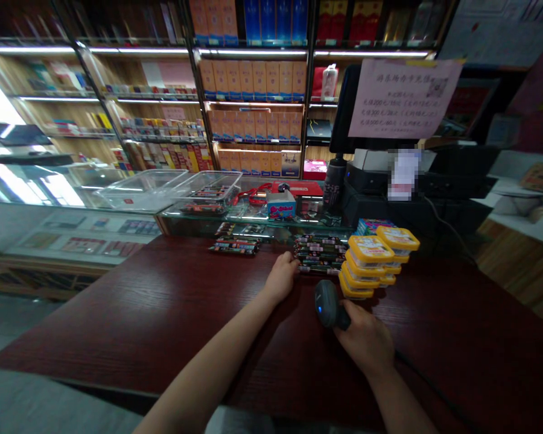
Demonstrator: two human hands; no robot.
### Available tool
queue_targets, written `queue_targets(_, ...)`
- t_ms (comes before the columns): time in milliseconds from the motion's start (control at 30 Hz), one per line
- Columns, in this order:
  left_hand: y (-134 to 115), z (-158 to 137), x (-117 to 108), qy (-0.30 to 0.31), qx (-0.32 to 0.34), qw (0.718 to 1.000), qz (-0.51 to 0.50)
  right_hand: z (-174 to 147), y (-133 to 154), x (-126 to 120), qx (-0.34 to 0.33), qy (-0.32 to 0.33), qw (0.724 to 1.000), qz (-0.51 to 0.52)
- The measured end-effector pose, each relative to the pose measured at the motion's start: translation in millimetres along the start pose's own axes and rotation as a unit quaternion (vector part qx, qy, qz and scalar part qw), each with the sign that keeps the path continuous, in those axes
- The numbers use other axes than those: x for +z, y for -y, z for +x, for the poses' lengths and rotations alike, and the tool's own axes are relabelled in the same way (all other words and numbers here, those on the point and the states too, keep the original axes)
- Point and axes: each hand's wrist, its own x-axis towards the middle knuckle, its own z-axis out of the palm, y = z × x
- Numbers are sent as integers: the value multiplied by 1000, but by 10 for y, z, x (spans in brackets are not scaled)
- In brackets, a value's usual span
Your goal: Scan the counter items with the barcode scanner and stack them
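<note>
The right hand wraps around a scanner, just beside stacked yellow-lidded tubs. The left hand, fingers curled, is at the left end of a pile of slim packs; I can't tell if it grips one. Work looks partway: a smaller batch lies apart, farther left.
</note>
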Motion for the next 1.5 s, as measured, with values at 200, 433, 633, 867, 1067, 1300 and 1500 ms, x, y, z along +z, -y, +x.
queue_targets(200, 322, -316, -150, -124, -110, 981, -105, -24, 10, -18, -8, 6, 1000, 4)
queue_targets(433, 340, -405, -91, -176, -155, 968, -94, -52, 37, -79, -22, 24, 990, 137)
queue_targets(633, 342, -401, -84, -174, -154, 970, -78, -35, 175, -109, -68, 48, 935, 344)
queue_targets(867, 326, -410, -93, -166, -147, 973, -69, -32, 251, -102, -68, 49, 925, 371)
queue_targets(1067, 343, -415, -107, -160, -146, 974, -71, -16, 221, -151, -86, 56, 945, 311)
queue_targets(1300, 347, -403, -140, -150, -154, 974, -70, 38, 39, -5, -107, -9, 993, 42)
queue_targets(1500, 799, -374, -402, -130, -147, 979, -47, 21, -72, 125, -100, -21, 995, 22)
